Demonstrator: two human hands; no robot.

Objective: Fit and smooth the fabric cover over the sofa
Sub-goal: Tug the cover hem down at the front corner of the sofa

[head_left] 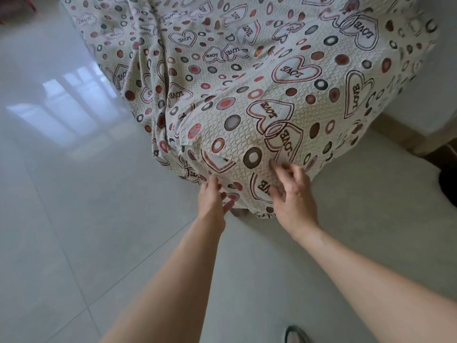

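A cream fabric cover (247, 82) printed with hearts, the word LOVE and coloured rings drapes over the sofa and hides it fully. Its near corner hangs down almost to the floor, with folds running down the left side. My left hand (212, 196) touches the lower hem of that corner with relaxed, slightly spread fingers. My right hand (291, 194) lies against the cloth just to the right, fingers spread and loosely bent, blurred by motion. Neither hand plainly pinches the cloth.
Glossy pale floor tiles (86, 219) surround the sofa and reflect a window at left. A white wall with a brown skirting (405, 134) stands at right, a dark object (448, 184) beside it. A shoe tip (295, 336) shows at the bottom edge.
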